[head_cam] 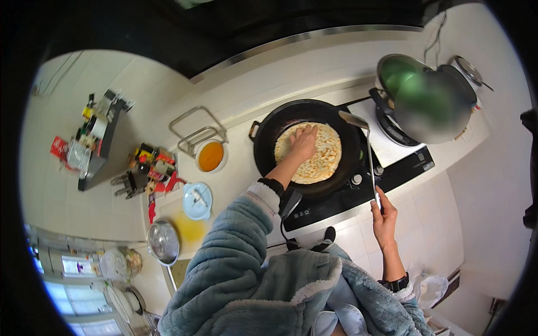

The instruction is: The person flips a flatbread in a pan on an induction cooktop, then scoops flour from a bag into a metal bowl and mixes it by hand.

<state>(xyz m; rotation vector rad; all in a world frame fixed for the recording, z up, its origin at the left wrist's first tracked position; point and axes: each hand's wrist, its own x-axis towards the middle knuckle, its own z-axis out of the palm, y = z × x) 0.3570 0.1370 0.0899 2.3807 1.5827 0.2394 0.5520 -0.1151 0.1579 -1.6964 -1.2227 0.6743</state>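
A round, browned flatbread [325, 161] lies in a large black wok [269, 122] on the stove. My left hand [303, 145] rests palm down on the bread's upper left part, fingers apart, gripping nothing; the back of the hand hides the contact. To the right, my right hand [383, 214] is closed round the handle of a metal spatula [370, 157]. The spatula's blade sits over the wok's right rim, clear of the bread.
Right of the wok stand a pot [382, 75] and lid, partly blurred. Leftward are a bowl of orange liquid [211, 156], a metal rack [189, 122], a light-blue lid [197, 200], a steel bowl [163, 242] and seasoning bottles [155, 164]. A range hood [302, 38] overhangs the stove.
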